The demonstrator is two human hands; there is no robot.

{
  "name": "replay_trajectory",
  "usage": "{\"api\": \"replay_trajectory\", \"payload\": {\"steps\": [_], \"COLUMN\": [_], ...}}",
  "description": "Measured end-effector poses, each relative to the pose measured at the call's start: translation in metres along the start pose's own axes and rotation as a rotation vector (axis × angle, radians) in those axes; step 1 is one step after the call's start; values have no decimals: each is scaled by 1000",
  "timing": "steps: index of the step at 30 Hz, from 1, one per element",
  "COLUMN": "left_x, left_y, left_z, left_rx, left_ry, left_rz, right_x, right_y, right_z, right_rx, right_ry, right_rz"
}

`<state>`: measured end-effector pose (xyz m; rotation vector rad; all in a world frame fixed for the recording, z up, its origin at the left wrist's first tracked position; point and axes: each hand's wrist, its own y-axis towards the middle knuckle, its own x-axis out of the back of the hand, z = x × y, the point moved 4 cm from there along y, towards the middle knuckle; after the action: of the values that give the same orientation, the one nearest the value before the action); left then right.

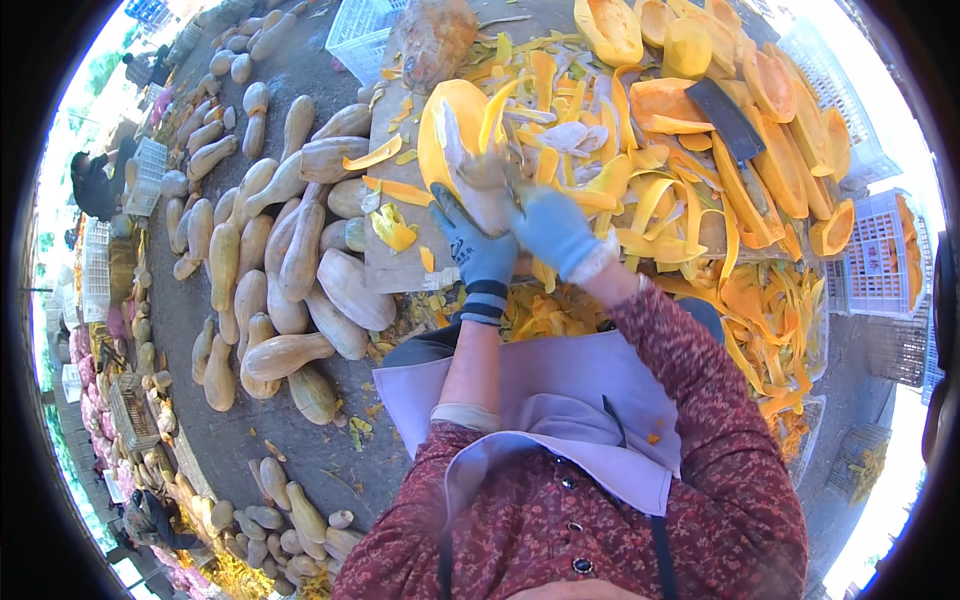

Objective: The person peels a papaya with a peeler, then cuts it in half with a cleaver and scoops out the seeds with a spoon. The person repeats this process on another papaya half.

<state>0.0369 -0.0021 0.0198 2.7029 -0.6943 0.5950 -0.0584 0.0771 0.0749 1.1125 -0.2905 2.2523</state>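
Observation:
A partly peeled pumpkin (448, 139) stands tilted on the work board, its flesh orange where the skin is off, with a strip of peel curling from its right side. Against its lower left side lies my left hand (480, 251) in a blue-grey glove, holding it. My right hand (553, 229), also gloved, is closed at the pumpkin's right side; motion blurs it and the tool it seems to grip, whose kind I cannot tell. Peel strips (652, 199) cover the board to the right. A dark-bladed cleaver (724, 120) rests on peeled pumpkin halves (772, 161).
Many unpeeled pumpkins (281, 240) lie on the ground at the left. A large brown lump (437, 37) sits at the board's far edge, near a white plastic crate (360, 37). Another crate (877, 255) stands at the right. Peelings (780, 322) heap below the board. Other people are far left.

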Motion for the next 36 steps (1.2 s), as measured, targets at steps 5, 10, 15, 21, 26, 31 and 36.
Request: {"api": "replay_trajectory", "payload": {"steps": [5, 10, 15, 21, 26, 31, 36], "left_x": [-2, 14, 8, 14, 9, 6, -2], "left_y": [11, 8, 16, 13, 16, 10, 5], "left_z": [18, 6, -11, 5, 5, -6, -4], "left_rx": [-59, 30, 122, 63, -1, -3, -3], "left_ry": [-165, -173, -297, -167, -107, -61, -22], "left_rz": [3, 55, 106, 89, 73, 82, -3], "right_x": [13, 42, 0, -16, -23, 17, -13], "right_y": [-56, 57, 131, 2, -53, 55, 37], "right_z": [-4, -12, -46, -36, -38, -17, -6], "right_rx": [159, -190, -106, -257, -100, -79, -59], "right_ry": [261, 455, 168, 396, 426, 79, -51], "right_rz": [-237, -47, -54, 21, -219, -242, -215]}}
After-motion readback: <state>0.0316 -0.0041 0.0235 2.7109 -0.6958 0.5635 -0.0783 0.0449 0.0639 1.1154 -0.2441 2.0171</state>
